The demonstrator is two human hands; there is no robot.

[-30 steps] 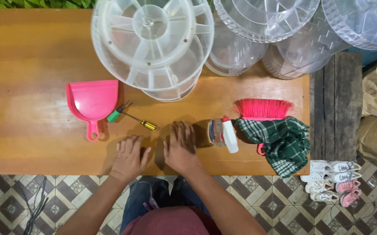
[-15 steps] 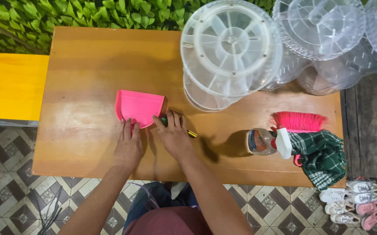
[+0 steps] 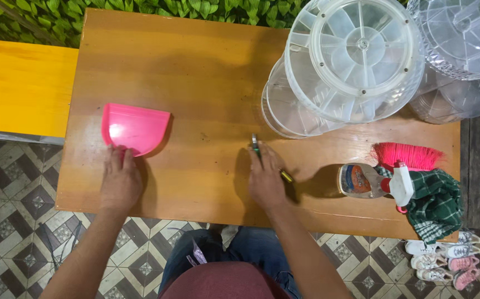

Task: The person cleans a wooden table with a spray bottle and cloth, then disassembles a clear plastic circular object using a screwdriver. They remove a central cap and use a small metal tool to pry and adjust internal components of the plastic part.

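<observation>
1. Left hand point(image 3: 120, 182) lies palm-down on the table point(image 3: 207, 77), fingers loosely spread, covering the handle end of the pink dustpan point(image 3: 135, 127). Touching it; no closed grip visible.
2. Dustpan lies flat just ahead of the left hand, wide mouth pointing away from the person.
3. Right hand point(image 3: 266, 180) is also palm-down, fingers flat over a screwdriver point(image 3: 256, 145). Pressing on it, not wrapped round it.
4. Screwdriver: one tip pokes out ahead of the fingertips, yellow end shows at the hand's right edge.
5. Hands well apart, bare wood between them.
6. Right of the right hand: spray bottle point(image 3: 370, 181) lying on its side, then pink brush point(image 3: 406, 155) and green checked cloth point(image 3: 436, 202).
7. Ahead and right: stacked clear plastic trays point(image 3: 356, 61).
</observation>
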